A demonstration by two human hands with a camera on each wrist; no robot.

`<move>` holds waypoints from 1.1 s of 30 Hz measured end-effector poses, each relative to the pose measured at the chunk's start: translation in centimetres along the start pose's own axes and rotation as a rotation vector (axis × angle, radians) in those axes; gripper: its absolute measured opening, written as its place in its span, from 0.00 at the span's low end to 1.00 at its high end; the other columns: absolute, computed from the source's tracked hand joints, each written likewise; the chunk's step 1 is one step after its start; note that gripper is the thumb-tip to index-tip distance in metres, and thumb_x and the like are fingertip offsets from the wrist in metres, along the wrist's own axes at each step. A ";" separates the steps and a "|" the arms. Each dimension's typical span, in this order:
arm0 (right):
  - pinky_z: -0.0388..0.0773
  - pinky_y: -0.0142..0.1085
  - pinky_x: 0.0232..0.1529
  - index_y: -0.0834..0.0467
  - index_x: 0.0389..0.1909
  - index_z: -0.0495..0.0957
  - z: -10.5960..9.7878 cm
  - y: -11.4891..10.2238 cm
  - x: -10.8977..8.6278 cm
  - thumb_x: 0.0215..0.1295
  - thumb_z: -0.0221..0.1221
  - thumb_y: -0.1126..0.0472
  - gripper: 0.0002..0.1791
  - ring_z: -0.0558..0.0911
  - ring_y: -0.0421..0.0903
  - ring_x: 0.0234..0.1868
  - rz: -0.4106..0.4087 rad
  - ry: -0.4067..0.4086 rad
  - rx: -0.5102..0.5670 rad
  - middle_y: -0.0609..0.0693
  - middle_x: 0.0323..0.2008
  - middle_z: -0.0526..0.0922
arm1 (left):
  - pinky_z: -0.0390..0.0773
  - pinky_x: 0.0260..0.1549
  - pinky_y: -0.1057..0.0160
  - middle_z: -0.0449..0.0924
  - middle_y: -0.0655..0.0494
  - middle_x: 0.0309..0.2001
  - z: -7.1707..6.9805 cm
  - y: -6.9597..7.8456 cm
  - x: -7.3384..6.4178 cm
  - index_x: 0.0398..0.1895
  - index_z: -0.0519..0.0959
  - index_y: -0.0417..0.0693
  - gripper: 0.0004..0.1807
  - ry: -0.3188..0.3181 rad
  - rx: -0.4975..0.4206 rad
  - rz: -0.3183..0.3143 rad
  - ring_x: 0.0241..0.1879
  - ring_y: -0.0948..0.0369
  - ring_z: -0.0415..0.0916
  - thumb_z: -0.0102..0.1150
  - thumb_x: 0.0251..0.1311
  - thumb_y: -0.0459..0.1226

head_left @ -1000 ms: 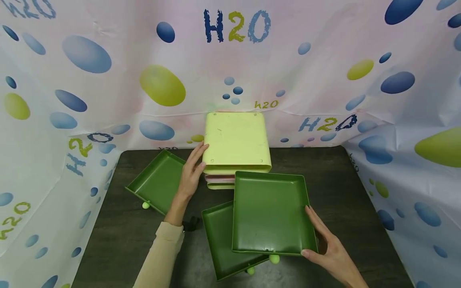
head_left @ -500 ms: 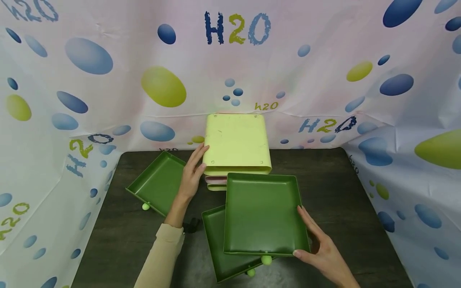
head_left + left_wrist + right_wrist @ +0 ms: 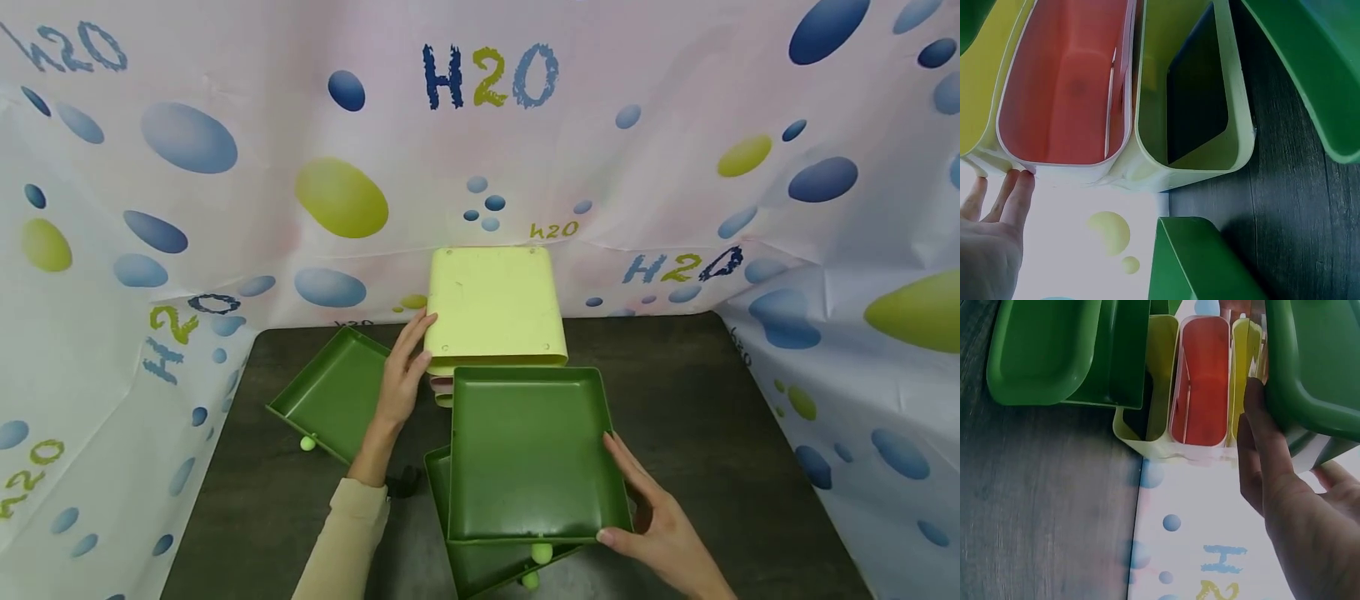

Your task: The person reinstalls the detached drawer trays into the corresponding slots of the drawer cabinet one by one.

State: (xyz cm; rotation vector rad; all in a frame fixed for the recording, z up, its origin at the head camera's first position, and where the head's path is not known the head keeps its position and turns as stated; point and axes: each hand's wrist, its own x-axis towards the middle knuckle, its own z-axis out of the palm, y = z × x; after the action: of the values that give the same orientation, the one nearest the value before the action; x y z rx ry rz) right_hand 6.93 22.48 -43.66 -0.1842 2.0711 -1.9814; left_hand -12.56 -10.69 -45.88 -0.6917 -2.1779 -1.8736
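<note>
My right hand [image 3: 663, 529] grips the right side of a green drawer [image 3: 528, 458] with a light-green knob [image 3: 542, 553], thumb at its front corner. The drawer is held up in front of a small drawer cabinet [image 3: 495, 304], pale yellow on top. Straight fingers of my left hand [image 3: 399, 387] touch the cabinet's left side. In the left wrist view the cabinet shows two yellow slots and a red middle slot [image 3: 1069, 87], with no drawer in the red one. The held drawer hides much of the cabinet's lower front in the head view.
A second green drawer [image 3: 480, 571] lies on the dark table [image 3: 712, 417], partly covered by the held one. Another green drawer [image 3: 330, 396] lies left of my left hand. A printed backdrop [image 3: 637, 183] stands behind and at both sides.
My right hand has carried the green drawer leftward, covering more of the cabinet's lower front and the drawer beneath. My left hand stays at the cabinet's side. The head view has tilted up slightly.
</note>
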 end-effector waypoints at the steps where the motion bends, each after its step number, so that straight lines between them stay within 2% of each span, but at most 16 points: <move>1: 0.79 0.39 0.53 0.49 0.81 0.45 0.1 0.0 0.1 0.63 0.62 0.75 0.51 0.46 0.64 0.73 -0.004 0.001 -0.003 0.58 0.79 0.32 | 0.66 0.61 0.37 0.51 0.33 0.75 0.0 0.5 0.2 0.70 0.63 0.28 0.26 -0.001 0.003 0.001 0.74 0.41 0.51 0.42 0.69 0.22; 3: 0.80 0.40 0.52 0.49 0.81 0.46 0.2 0.0 0.4 0.62 0.63 0.75 0.52 0.47 0.66 0.72 -0.016 0.004 -0.010 0.56 0.79 0.32 | 0.62 0.63 0.35 0.51 0.29 0.74 -0.1 1.4 0.5 0.69 0.63 0.25 0.25 -0.005 0.004 0.006 0.73 0.38 0.50 0.42 0.68 0.21; 6: 0.80 0.40 0.52 0.50 0.80 0.46 0.4 0.0 0.8 0.61 0.63 0.76 0.53 0.50 0.63 0.72 -0.040 0.002 -0.020 0.55 0.80 0.33 | 0.58 0.66 0.38 0.51 0.28 0.74 -0.2 1.7 0.7 0.69 0.63 0.25 0.25 -0.008 0.020 0.002 0.74 0.38 0.49 0.42 0.69 0.21; 11: 0.81 0.41 0.50 0.51 0.80 0.47 0.6 -0.1 1.1 0.59 0.65 0.76 0.53 0.55 0.58 0.71 -0.071 0.006 -0.045 0.56 0.80 0.35 | 0.68 0.63 0.58 0.49 0.30 0.75 -0.2 1.5 0.5 0.70 0.62 0.25 0.25 -0.017 -0.030 -0.028 0.74 0.40 0.50 0.41 0.70 0.22; 13: 0.81 0.41 0.50 0.52 0.80 0.47 0.7 -0.1 1.2 0.58 0.65 0.76 0.54 0.57 0.57 0.71 -0.082 0.000 -0.050 0.56 0.80 0.35 | 0.70 0.60 0.66 0.48 0.29 0.75 -0.2 1.3 0.4 0.70 0.61 0.24 0.25 -0.020 -0.063 -0.028 0.74 0.39 0.50 0.41 0.70 0.21; 15: 0.81 0.41 0.50 0.53 0.80 0.47 0.8 -0.1 1.4 0.58 0.65 0.77 0.54 0.59 0.54 0.70 -0.094 -0.008 -0.048 0.57 0.79 0.35 | 0.70 0.59 0.70 0.47 0.28 0.74 -0.1 1.1 0.4 0.70 0.61 0.23 0.25 -0.019 -0.088 -0.022 0.73 0.38 0.50 0.41 0.70 0.21; 18: 0.82 0.43 0.49 0.53 0.80 0.47 1.0 -0.1 1.6 0.58 0.65 0.77 0.54 0.61 0.51 0.70 -0.097 -0.018 -0.032 0.57 0.79 0.34 | 0.71 0.58 0.71 0.47 0.27 0.74 -0.1 1.0 0.3 0.69 0.61 0.22 0.25 -0.015 -0.105 -0.016 0.72 0.37 0.52 0.41 0.70 0.21; 23: 0.82 0.44 0.48 0.52 0.80 0.47 1.2 -0.4 1.8 0.58 0.65 0.77 0.54 0.61 0.50 0.70 -0.091 -0.025 -0.015 0.56 0.80 0.34 | 0.73 0.57 0.70 0.49 0.27 0.74 -0.1 1.1 0.5 0.69 0.62 0.22 0.24 -0.009 -0.108 -0.025 0.71 0.37 0.54 0.43 0.70 0.21; 30: 0.82 0.44 0.48 0.54 0.80 0.47 1.2 -0.4 2.0 0.57 0.65 0.77 0.54 0.64 0.36 0.68 -0.123 -0.043 -0.011 0.56 0.80 0.34 | 0.73 0.56 0.71 0.49 0.28 0.74 -0.2 1.0 0.5 0.69 0.62 0.23 0.25 -0.009 -0.109 -0.043 0.72 0.38 0.54 0.43 0.70 0.21; 33: 0.82 0.44 0.48 0.54 0.80 0.47 1.3 -0.4 2.1 0.57 0.66 0.77 0.54 0.65 0.36 0.68 -0.126 -0.043 -0.010 0.56 0.80 0.35 | 0.73 0.56 0.70 0.49 0.29 0.74 -0.3 0.6 0.4 0.69 0.63 0.24 0.25 -0.008 -0.110 -0.038 0.72 0.39 0.54 0.43 0.70 0.22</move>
State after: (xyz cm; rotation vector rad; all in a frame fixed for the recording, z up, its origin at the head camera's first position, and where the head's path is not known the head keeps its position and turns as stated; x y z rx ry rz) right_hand 5.23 20.60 -43.53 -0.3650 2.0902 -2.0199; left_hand -12.72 -10.79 -45.13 -0.6826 -2.1211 -2.0255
